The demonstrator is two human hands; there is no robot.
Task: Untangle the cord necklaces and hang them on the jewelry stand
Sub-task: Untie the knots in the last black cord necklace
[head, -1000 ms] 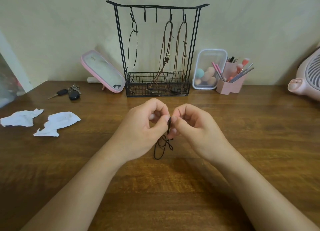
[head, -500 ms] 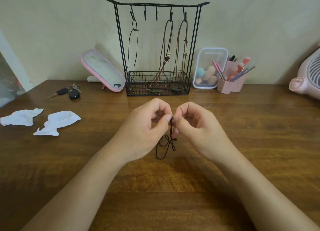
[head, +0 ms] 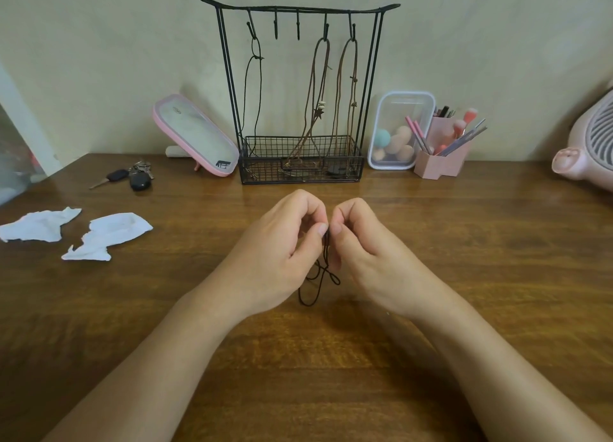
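Note:
A tangled black cord necklace [head: 317, 280] hangs between my two hands above the wooden table [head: 464, 259]. My left hand [head: 282, 246] pinches its top with thumb and forefinger, and my right hand [head: 361, 249] pinches it right beside, fingertips nearly touching. Small loops dangle below onto the table. The black wire jewelry stand [head: 300, 9] stands at the back against the wall. One dark cord [head: 253, 86] hangs from its left hook. Two brown cords [head: 316, 90] [head: 348, 86] hang from the right hooks, ends in the stand's basket. The two middle hooks carry nothing.
Two crumpled white tissues [head: 106, 236] lie at the left, with car keys [head: 132, 176] behind them. A pink mirror [head: 195, 136] leans left of the stand. To the stand's right stand a clear box of sponges [head: 399, 133] and a pink brush holder [head: 444, 156]. A pink fan [head: 590, 146] sits at far right.
My hands have stayed together on the cord, shifting very slightly; the dangling loops have changed shape a little.

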